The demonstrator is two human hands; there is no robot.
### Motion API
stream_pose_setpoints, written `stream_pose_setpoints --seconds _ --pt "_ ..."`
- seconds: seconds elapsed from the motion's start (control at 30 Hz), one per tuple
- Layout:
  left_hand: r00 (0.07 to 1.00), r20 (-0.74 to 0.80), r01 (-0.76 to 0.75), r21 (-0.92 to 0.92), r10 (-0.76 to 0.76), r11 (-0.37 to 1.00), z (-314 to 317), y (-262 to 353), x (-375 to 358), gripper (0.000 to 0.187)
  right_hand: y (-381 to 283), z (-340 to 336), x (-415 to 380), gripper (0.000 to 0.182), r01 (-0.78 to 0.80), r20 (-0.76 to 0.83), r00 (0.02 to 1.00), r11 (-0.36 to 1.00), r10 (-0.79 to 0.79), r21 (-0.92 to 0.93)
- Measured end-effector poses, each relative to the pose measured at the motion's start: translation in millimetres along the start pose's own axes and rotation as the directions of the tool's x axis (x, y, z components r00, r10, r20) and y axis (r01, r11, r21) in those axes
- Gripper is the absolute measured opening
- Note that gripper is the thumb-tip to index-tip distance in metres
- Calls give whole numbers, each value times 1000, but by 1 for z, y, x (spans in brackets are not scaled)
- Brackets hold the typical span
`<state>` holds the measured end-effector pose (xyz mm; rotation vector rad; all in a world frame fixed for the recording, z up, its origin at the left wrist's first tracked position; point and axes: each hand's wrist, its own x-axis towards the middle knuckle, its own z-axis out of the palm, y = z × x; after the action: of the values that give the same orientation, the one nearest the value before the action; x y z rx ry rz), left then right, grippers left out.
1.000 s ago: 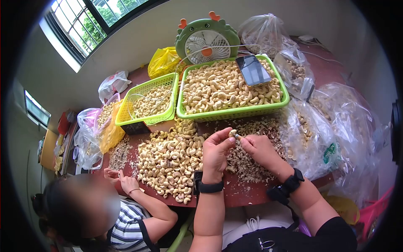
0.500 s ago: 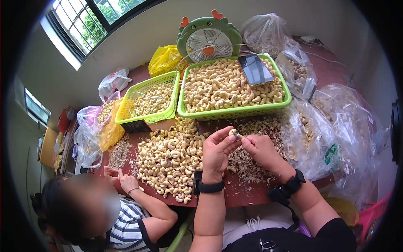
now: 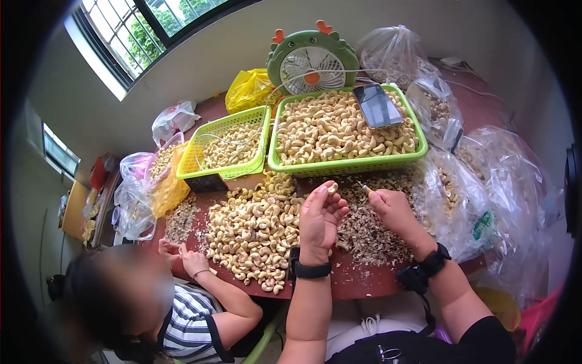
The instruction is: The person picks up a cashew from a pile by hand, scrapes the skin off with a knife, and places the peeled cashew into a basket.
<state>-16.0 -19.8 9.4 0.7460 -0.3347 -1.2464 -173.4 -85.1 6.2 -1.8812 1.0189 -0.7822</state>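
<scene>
My left hand (image 3: 321,221) is raised palm up over the table, with a pale cashew nut (image 3: 332,188) held at its fingertips. To its right, my right hand (image 3: 393,211) is closed round a small knife (image 3: 365,189), whose thin tip points up and left, apart from the nut. Beneath and between the hands spreads a heap of brown peelings (image 3: 377,233). A large pile of cashews (image 3: 251,233) lies left of my left hand. Behind my hands stands a big green basket (image 3: 357,165) full of cashews, with a phone (image 3: 378,106) on top.
A smaller yellow-green basket (image 3: 225,171) holds cashews. Behind the baskets stands a green fan (image 3: 312,64). Plastic bags (image 3: 461,203) crowd the right side. Another person (image 3: 197,315) sits at the left, hands at the table edge near more peelings. A white cable crosses the baskets.
My hands have moved apart; the knife has left the nut and shifted right. My left fingers have opened out somewhat. The whole view has shifted slightly.
</scene>
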Motion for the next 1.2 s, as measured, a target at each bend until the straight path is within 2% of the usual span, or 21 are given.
stream_pose_setpoints --seconds 0.1,0.13,0.2,0.23,0.3,0.33,0.4,0.43,0.47,0.5,0.53,0.57,0.63,0.77,0.83,0.9,0.97,1.0,1.1,1.17,1.2 --pt "997 -11 -76 44 76 996 8 -1 -5 24 2 0 1 39 -34 24 999 999 33 21" --pt "952 -61 -284 197 301 938 13 -2 -8 22 0 0 0 39 -34 26 999 999 33 33" --pt "727 -31 -596 469 686 652 30 0 -24 20 -1 0 0 40 -3 37 999 1000 2 28" --pt "602 45 -682 549 797 483 38 2 -37 21 0 0 0 40 10 36 999 1000 -10 14" --pt "157 395 -792 598 905 -123 41 6 -48 22 0 1 0 40 24 57 998 999 -27 40" --pt "154 399 -790 600 904 -130 46 12 -53 22 -1 2 -1 41 47 48 998 998 -49 30" --pt "-60 476 -775 531 877 -342 57 34 -62 23 -1 4 -1 42 78 27 997 996 -79 35" --pt "-105 369 -692 640 923 -334 57 50 -50 25 -3 4 -1 42 73 32 997 997 -74 40" --pt "1 187 -686 715 982 -135 56 72 -33 35 -6 3 -1 41 73 17 997 995 -74 63" --pt "143 135 -626 779 980 -17 46 93 -16 50 -8 2 -3 41 60 7 998 995 -60 84" --pt "220 43 -564 821 975 91 39 101 -5 58 -11 2 -4 40 31 7 999 994 -32 105" --pt "354 -66 -500 829 933 248 34 103 -7 60 -10 0 -3 40 17 15 1000 995 -18 102" --pt "440 6 -508 826 898 244 14 92 -10 55 -5 0 -2 40 114 -23 993 992 -113 48" --pt "853 -19 -133 959 522 251 -9 57 -27 21 -8 -3 -3 39 86 -17 996 995 -85 47" --pt "887 -13 -42 993 462 110 -11 48 -29 17 -7 -4 -3 38 76 -23 997 997 -76 20" --pt "884 -5 -39 996 467 84 -12 42 -23 18 -7 -3 -2 38 54 0 999 999 -54 6" --pt "917 -10 131 952 399 -277 -8 33 -15 20 -6 0 -3 38 59 -1 998 998 -59 7" --pt "914 33 121 928 404 -351 -15 25 -9 21 -6 0 -2 38 74 -4 997 997 -74 5" --pt "919 166 7 900 359 -435 -20 10 -1 18 -5 2 -2 37 91 -13 996 996 -91 -14" --pt "884 245 -59 904 399 -424 -19 4 1 14 -5 1 -2 37 75 2 997 997 -75 -15" --pt "884 227 -88 939 408 -333 -20 3 4 13 -6 1 -2 37 58 17 998 998 -58 -15"
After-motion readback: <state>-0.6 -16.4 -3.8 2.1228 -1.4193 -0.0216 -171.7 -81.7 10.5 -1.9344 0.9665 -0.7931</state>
